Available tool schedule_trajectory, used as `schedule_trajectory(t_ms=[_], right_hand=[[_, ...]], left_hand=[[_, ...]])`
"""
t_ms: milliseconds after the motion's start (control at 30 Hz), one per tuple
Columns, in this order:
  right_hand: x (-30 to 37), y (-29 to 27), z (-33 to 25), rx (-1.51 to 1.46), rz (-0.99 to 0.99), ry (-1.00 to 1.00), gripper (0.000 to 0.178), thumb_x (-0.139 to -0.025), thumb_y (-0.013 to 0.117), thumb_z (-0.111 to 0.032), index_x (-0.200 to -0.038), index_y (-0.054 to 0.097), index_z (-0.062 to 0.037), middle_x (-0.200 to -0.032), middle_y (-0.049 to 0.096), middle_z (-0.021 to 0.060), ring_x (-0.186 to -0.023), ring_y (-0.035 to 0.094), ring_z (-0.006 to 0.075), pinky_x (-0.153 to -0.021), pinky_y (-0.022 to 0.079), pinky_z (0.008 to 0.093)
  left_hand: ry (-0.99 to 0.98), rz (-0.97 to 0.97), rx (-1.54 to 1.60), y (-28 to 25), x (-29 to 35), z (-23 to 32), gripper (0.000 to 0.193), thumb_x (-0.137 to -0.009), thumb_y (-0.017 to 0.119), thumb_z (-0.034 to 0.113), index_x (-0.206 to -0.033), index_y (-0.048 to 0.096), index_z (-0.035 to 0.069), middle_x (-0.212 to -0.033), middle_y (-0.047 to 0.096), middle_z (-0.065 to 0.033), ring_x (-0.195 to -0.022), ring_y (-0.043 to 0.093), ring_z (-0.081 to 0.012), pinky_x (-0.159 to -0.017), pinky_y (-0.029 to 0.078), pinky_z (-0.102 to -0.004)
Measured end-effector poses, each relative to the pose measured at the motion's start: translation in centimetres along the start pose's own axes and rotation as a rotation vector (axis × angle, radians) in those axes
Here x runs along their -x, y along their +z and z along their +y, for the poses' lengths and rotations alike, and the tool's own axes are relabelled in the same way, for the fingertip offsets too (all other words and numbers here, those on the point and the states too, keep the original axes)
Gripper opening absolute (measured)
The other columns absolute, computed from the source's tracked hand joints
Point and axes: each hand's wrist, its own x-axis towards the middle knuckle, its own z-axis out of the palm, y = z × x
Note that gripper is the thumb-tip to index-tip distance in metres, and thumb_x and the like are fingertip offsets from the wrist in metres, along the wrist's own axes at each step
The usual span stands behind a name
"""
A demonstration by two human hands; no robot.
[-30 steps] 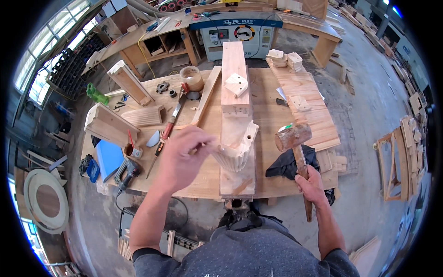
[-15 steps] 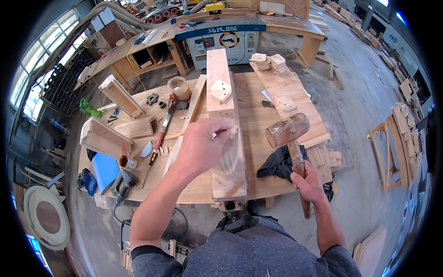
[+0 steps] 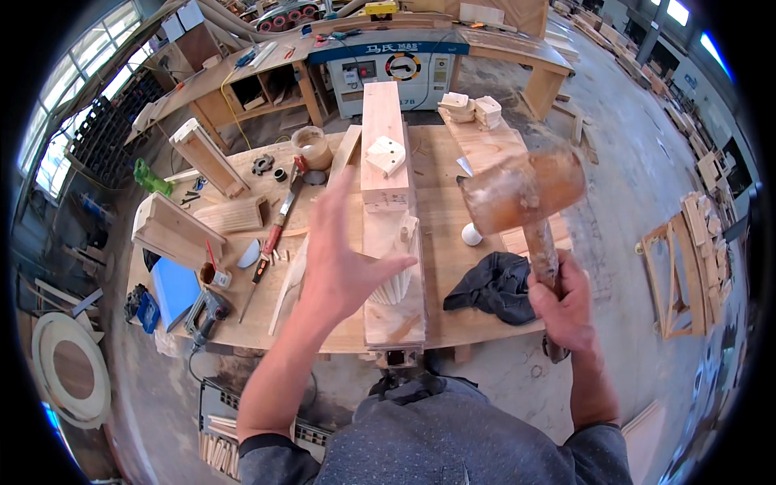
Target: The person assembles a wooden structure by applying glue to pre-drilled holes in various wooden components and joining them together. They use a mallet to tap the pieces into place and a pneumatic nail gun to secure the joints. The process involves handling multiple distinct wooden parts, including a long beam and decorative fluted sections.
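Observation:
My right hand [image 3: 564, 301] is closed around the handle of a wooden mallet [image 3: 525, 192], its head raised over the right part of the bench. My left hand [image 3: 338, 259] is open, slightly blurred, with thumb and fingers spread and nothing in it. Just beyond its thumb, a short wooden dowel [image 3: 405, 234] stands up from a fluted wooden piece [image 3: 391, 291], partly hidden by the hand. That piece lies on a pale beam in front of a thicker wooden block [image 3: 381, 117]. A small drilled wooden plate [image 3: 385, 156] sits on the block.
Left on the workbench [image 3: 453, 303] are a chisel [image 3: 284, 212], an orange-handled screwdriver [image 3: 260, 270], a power drill [image 3: 212, 314], a glue pot [image 3: 215, 276] and a blue box [image 3: 175, 291]. A black cloth [image 3: 495, 289] lies at right, near a white round object [image 3: 471, 234].
My left hand has opened from a pinch and drawn back left, leaving the dowel in view. My right hand has lifted the mallet up and to the right.

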Motion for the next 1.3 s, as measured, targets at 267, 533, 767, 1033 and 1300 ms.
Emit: schedule_trajectory(t_ms=[267, 533, 767, 1033, 1300], right_hand=[[-2.7, 1.9, -7.0, 0.483, -0.104, -0.341, 0.053, -0.090, 0.068, -0.007, -0.140, 0.049, -0.0014, -0.110, 0.068, 0.0202, -0.092, 0.070, 0.0336, -0.084, 0.054, 0.0392], [-3.9, 2.5, -9.2, 0.473, -0.137, -0.350, 0.061, -0.091, 0.067, -0.005, -0.148, 0.045, -0.0004, -0.118, 0.069, 0.0208, -0.104, 0.069, 0.0334, -0.092, 0.054, 0.0404], [-4.1, 3.4, -7.8, 0.638, -0.309, -0.213, 0.067, -0.090, 0.067, -0.003, -0.152, 0.042, -0.0041, -0.122, 0.070, 0.0215, -0.105, 0.071, 0.0277, -0.095, 0.054, 0.0385], [-3.4, 3.0, -8.0, 0.485, -0.089, -0.350, 0.067, -0.092, 0.063, 0.002, -0.154, 0.041, -0.0044, -0.113, 0.070, 0.0159, -0.095, 0.065, 0.0204, -0.087, 0.051, 0.0301], [-3.4, 3.7, -9.1, 0.546, -0.206, -0.370, 0.066, -0.092, 0.065, -0.007, -0.153, 0.041, -0.0045, -0.109, 0.071, 0.0187, -0.093, 0.070, 0.0295, -0.086, 0.053, 0.0349]], left_hand=[[-0.479, 0.273, 0.405, 7.4, 8.1, -4.2, 0.127, -0.053, 0.100, 0.022, -0.148, 0.019, -0.003, -0.130, 0.039, -0.0183, -0.118, 0.047, -0.0275, -0.102, 0.044, -0.0429], [-0.513, 0.233, 0.220, 7.4, 8.4, -4.7, 0.105, -0.051, 0.099, 0.028, -0.128, 0.034, -0.002, -0.116, 0.046, -0.0146, -0.107, 0.050, -0.0248, -0.092, 0.045, -0.0405], [-0.444, 0.234, 0.236, 7.8, 8.6, -5.2, 0.096, -0.056, 0.099, 0.027, -0.123, 0.037, 0.000, -0.113, 0.050, -0.0171, -0.102, 0.056, -0.0277, -0.087, 0.050, -0.0421], [-0.476, 0.221, 0.297, 7.1, 8.1, -4.5, 0.088, -0.057, 0.099, 0.022, -0.119, 0.039, 0.000, -0.110, 0.052, -0.0153, -0.100, 0.059, -0.0256, -0.086, 0.052, -0.0393], [-0.494, 0.194, 0.393, 7.1, 8.2, -5.0, 0.092, -0.056, 0.099, 0.020, -0.121, 0.037, 0.000, -0.112, 0.049, -0.0139, -0.101, 0.056, -0.0224, -0.086, 0.051, -0.0384]])
